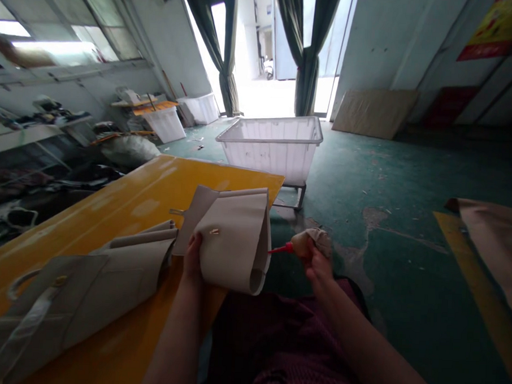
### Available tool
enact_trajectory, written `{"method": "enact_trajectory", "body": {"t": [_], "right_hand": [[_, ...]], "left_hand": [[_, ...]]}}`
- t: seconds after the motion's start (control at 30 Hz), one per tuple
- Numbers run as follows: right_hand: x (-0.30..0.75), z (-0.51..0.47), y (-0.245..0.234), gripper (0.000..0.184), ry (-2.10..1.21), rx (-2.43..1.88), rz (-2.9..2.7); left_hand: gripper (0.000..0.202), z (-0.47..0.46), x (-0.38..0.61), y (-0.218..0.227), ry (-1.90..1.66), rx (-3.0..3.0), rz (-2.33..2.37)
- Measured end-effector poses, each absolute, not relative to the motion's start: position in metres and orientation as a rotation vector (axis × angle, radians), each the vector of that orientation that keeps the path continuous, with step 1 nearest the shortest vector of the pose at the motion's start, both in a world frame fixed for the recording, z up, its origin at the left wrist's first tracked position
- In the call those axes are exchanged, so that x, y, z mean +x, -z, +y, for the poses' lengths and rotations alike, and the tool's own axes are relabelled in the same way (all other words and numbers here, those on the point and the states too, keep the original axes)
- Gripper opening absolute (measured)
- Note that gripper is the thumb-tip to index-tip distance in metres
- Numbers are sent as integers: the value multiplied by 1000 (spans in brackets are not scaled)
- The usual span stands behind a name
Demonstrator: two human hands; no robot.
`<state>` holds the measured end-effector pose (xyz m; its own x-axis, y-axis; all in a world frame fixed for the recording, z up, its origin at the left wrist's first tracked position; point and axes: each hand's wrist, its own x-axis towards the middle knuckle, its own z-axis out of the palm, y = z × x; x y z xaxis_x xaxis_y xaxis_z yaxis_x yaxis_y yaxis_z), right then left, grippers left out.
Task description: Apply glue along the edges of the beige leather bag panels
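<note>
A beige bag piece (232,242) with a small gold metal fitting is tilted up at the table's near right corner. My left hand (194,256) grips its left side, the thumb on the front face and the other fingers hidden behind. In my right hand (316,260) is a glue bottle (301,245) with a red nozzle, partly wrapped in a pale cloth. Its nozzle tip points left at the open right edge of the bag piece; whether it touches, I cannot tell. Another beige bag (103,287) with a gold fitting and a handle lies on the left.
The yellow table (176,174) stretches away to the left. A white plastic bin (268,150) on a metal frame stands beyond its far edge. Brown sheet material (495,236) lies on a yellow surface at the right. A flat board (374,112) leans on the back wall.
</note>
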<state>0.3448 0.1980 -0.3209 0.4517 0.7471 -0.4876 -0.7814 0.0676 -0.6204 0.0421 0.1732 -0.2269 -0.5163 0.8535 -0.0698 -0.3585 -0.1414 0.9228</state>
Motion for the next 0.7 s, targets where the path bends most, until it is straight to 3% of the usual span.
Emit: {"method": "enact_trajectory", "body": {"t": [0.27,0.7], "right_hand": [[353,212,300,65,-1104,-966,-30],[365,173,323,61,-1102,-940,9]], "left_hand": [[71,167,51,228,-1806,564,1238],[75,167,50,227,-1777,566,1249]]}}
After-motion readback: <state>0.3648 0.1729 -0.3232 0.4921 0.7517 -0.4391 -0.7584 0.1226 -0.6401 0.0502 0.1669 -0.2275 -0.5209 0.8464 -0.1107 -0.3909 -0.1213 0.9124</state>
